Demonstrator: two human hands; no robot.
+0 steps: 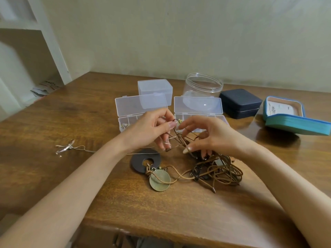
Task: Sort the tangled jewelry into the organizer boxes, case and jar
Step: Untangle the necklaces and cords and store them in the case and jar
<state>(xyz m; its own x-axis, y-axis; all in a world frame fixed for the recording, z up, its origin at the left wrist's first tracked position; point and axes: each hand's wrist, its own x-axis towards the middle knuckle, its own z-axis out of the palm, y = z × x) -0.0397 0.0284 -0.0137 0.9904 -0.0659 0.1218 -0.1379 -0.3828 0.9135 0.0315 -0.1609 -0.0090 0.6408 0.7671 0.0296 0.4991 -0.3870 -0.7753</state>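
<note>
Head view: left hand (150, 130) and right hand (207, 136) pinch dark cords (179, 139) (tangled).

Domestic room, evidently a home. A varnished wooden counter (53, 122) stood against a plain pale wall (179, 33). Left of the counter, white built-in shelving (26, 51) held loose papers (44, 88). On the counter lay personal jewelry (215, 170) and clear organizer boxes (198, 106).

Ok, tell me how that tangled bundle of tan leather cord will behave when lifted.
Probably floppy: the tan leather cord bundle lies in loose loops. It would likely drag the round brass pendant along, since a strand runs to it.
</note>
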